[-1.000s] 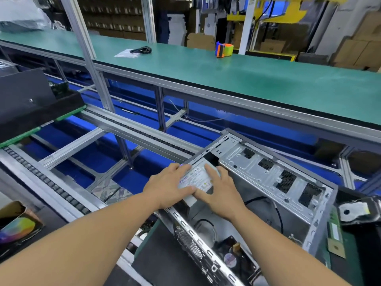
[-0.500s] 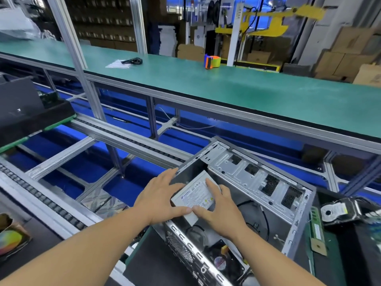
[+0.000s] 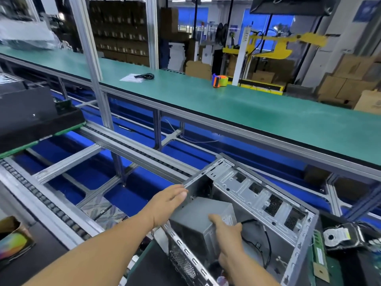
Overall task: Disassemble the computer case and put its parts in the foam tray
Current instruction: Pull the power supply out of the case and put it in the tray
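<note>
The open metal computer case lies on its side at the lower right. Inside its near-left corner the grey power supply is tilted up, with black cables trailing from it into the case. My right hand grips the power supply's right side, thumb on top. My left hand lies with straight fingers against the case's left wall, beside the power supply. A black foam tray sits on the conveyor at the left.
A hard drive and a green memory stick lie right of the case. On the green bench behind are a tape dispenser and a black cable on paper. Conveyor rails run across the middle. A colourful box is at the lower left.
The power supply has tipped up out of its bay and its labelled face no longer shows. My left hand slid off its top to the case wall; my right hand moved to its right side.
</note>
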